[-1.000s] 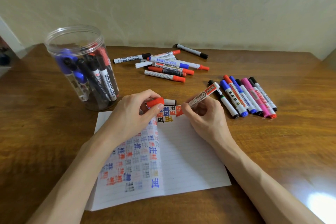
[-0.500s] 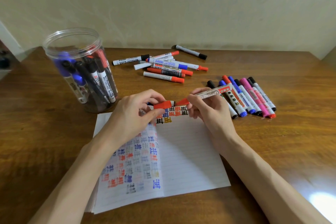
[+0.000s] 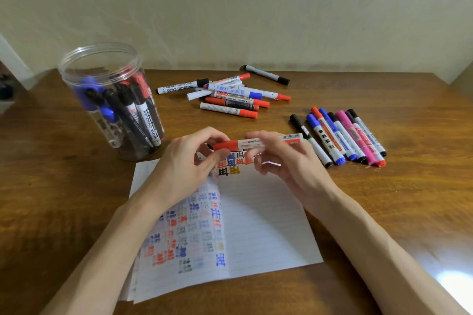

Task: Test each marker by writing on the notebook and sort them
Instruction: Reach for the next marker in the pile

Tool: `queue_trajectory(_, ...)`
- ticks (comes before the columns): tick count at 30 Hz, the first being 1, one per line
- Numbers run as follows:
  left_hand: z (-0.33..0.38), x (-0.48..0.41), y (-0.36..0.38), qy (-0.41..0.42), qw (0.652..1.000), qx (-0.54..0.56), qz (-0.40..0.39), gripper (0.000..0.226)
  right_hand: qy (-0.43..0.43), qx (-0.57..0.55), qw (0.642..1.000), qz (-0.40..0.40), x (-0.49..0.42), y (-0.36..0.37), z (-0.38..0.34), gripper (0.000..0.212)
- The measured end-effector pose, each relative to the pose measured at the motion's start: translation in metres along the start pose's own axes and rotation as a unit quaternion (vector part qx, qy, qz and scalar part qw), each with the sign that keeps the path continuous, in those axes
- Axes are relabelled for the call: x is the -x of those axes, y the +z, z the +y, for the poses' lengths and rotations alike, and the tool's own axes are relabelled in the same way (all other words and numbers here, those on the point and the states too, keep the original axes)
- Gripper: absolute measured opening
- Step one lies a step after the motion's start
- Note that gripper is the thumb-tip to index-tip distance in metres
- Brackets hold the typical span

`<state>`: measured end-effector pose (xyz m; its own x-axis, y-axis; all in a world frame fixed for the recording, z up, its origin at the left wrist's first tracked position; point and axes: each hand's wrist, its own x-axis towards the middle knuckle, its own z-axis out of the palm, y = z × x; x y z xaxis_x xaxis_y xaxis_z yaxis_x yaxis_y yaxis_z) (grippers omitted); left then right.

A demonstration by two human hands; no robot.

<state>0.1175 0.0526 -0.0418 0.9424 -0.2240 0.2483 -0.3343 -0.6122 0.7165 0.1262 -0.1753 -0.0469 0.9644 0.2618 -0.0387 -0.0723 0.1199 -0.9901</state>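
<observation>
An open notebook (image 3: 266,225) lies on the wooden table, with red, blue, black and orange test marks on both pages. Just above its top edge I hold a red marker (image 3: 252,144) level. My left hand (image 3: 186,169) pinches its red cap end. My right hand (image 3: 286,161) grips the white barrel. The cap sits on the marker. A clear plastic jar (image 3: 112,102) at the left holds several markers. A loose pile of markers (image 3: 230,96) lies at the back centre. A neat row of markers (image 3: 340,135) lies to the right of my hands.
A single black-capped marker (image 3: 267,74) lies near the wall behind the pile. The table edge (image 3: 455,89) falls away at the far right. A bright light reflection (image 3: 450,284) shines on the wood at the lower right.
My right hand lifted the marker off the page and turned it level. My left hand brought the red cap to its tip; the cap now sits on the marker.
</observation>
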Motion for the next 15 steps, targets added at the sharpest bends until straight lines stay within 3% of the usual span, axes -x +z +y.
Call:
queue_trajectory(2, 0.000, 0.000, -0.001, -0.003, 1.000, 0.003, 0.006, 0.028, 0.021, -0.044, 0.999, 0.012, -0.001, -0.005, -0.003, 0.032)
queue_trajectory(5, 0.001, -0.001, -0.002, -0.009, 1.000, 0.006, 0.012, 0.026, -0.021, 0.064, 0.997, 0.034, 0.000, -0.013, -0.002, 0.022)
queue_trajectory(10, 0.001, 0.001, -0.003, -0.011, 1.000, -0.006, 0.018, 0.034, -0.066, 0.247, 0.967, 0.010, 0.003, -0.020, -0.006, 0.033)
queue_trajectory(15, 0.002, 0.001, -0.003, 0.005, 1.000, -0.007, 0.025, 0.048, -0.096, 0.281, 0.955, 0.006, 0.003, -0.018, -0.002, 0.030)
